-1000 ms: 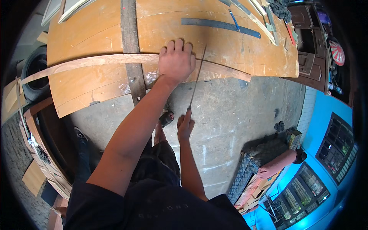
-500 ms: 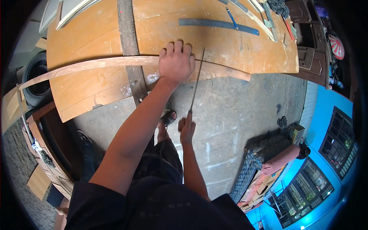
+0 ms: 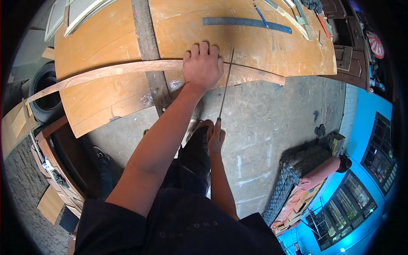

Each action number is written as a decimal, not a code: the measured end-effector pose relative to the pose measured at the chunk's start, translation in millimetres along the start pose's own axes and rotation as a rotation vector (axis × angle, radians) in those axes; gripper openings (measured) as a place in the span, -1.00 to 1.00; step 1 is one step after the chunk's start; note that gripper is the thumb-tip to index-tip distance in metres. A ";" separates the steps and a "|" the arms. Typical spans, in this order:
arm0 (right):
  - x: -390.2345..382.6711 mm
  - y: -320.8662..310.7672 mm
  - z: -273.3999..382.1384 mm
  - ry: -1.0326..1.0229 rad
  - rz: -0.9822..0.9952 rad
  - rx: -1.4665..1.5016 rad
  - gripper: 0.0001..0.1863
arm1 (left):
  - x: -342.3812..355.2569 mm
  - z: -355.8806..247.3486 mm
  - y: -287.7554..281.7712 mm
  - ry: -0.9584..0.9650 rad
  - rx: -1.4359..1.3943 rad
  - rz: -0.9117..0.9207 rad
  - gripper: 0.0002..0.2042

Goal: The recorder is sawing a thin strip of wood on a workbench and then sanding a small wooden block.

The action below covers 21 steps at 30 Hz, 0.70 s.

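A long, slightly curved wooden strip (image 3: 127, 67) lies across the workbench top (image 3: 100, 100), its right end (image 3: 274, 77) near the bench's front edge. My left hand (image 3: 203, 66) presses on the strip from above, with its fingers bent over the far side. Just right of that hand, a thin saw blade (image 3: 226, 80) crosses the strip, seen nearly edge-on. Below the bench edge, my right hand (image 3: 216, 140) is closed around the saw's handle, which it mostly hides. Whether the blade has cut into the wood cannot be made out.
On the bench lie a dark steel ruler (image 3: 246, 24), a blue pencil (image 3: 261, 16) and a dark wooden bar (image 3: 146, 36) running under the strip. A tyre (image 3: 44, 95) stands at the left. Wooden cabinets (image 3: 344, 55) are at the far right, with a rolled pink bundle (image 3: 321, 174) nearer.
The whole view has shifted slightly, so bench, hands and saw sit a little farther right and up. My leg now shows close beside the right hand, and the sandalled foot is no longer visible.
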State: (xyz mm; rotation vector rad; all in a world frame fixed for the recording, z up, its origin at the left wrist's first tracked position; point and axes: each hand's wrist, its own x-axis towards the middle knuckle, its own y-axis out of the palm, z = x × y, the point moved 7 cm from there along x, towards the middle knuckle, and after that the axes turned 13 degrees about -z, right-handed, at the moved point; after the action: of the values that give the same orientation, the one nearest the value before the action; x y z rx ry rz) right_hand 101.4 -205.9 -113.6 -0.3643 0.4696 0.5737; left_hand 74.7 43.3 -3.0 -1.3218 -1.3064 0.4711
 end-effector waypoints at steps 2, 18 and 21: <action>-15.8 -8.0 5.7 0.049 0.018 -0.020 -0.29 | 3.3 0.1 2.3 -0.002 -0.002 0.011 -0.75; -11.6 -18.5 32.6 0.057 0.050 0.178 -0.49 | 4.2 4.2 3.7 -0.007 0.013 -0.047 -0.76; -4.3 -14.3 28.5 -0.146 -0.014 0.090 -0.48 | 3.6 0.9 5.0 0.021 -0.003 -0.085 -0.76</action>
State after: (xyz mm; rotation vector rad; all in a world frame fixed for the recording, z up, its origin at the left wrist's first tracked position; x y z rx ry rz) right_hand 115.8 -206.1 -84.8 -0.2382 0.3512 0.5598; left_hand 77.0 48.2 -6.1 -1.2649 -1.3410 0.3960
